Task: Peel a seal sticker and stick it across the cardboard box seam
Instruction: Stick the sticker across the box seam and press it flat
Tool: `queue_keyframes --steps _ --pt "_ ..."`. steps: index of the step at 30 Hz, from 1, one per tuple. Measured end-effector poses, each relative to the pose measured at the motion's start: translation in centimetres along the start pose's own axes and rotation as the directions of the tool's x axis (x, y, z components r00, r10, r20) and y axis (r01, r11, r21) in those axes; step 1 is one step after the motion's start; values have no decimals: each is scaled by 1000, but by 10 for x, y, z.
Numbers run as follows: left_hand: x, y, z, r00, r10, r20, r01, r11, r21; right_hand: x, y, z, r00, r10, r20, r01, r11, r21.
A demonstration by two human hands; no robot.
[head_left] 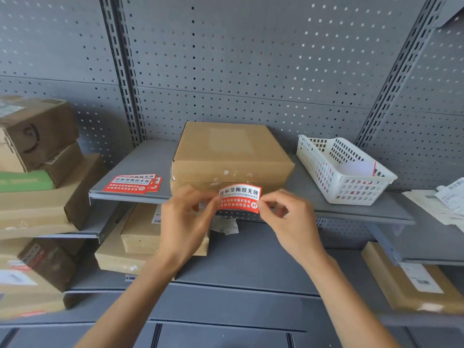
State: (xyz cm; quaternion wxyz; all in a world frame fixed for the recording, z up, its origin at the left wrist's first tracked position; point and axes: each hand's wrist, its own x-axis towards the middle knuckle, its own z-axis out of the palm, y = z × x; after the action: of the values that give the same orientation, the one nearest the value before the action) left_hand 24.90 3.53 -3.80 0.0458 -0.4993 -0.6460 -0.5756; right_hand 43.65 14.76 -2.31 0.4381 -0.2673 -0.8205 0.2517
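Observation:
A flat brown cardboard box (232,151) lies on the grey shelf (148,162), its front face towards me, with a seam line low on that face. In front of that face I hold a red and white seal sticker (239,198), bowed upward. My left hand (187,219) pinches its left edge and my right hand (286,214) pinches its right edge. A small stack of the same red stickers (134,184) lies on the shelf to the left of the box.
A white plastic basket (344,169) stands right of the box. Stacked cardboard parcels (37,156) fill the left shelves, and more boxes (140,237) lie on the lower shelf under my hands. Papers (442,202) lie at the far right. Behind is grey pegboard.

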Motion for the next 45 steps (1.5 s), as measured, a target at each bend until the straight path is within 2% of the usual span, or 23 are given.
queue_keyframes --steps 4,13,24,39,45 --pt "-13 -12 6 999 -3 -43 6 997 71 -11 8 9 999 -21 -31 18 996 -83" --pt "10 -10 11 982 -94 -167 106 992 65 12 8 26 983 -82 -163 48 979 -200" --pt "27 -7 13 968 -183 -171 185 983 -2 24 7 34 982 -49 -182 14 982 -187" --pt "32 -6 19 959 -217 -182 222 975 8 32 8 39 979 50 -197 -76 989 -127" --pt "33 -7 20 959 -220 -178 226 974 16 34 7 39 977 86 -197 -117 981 -154"
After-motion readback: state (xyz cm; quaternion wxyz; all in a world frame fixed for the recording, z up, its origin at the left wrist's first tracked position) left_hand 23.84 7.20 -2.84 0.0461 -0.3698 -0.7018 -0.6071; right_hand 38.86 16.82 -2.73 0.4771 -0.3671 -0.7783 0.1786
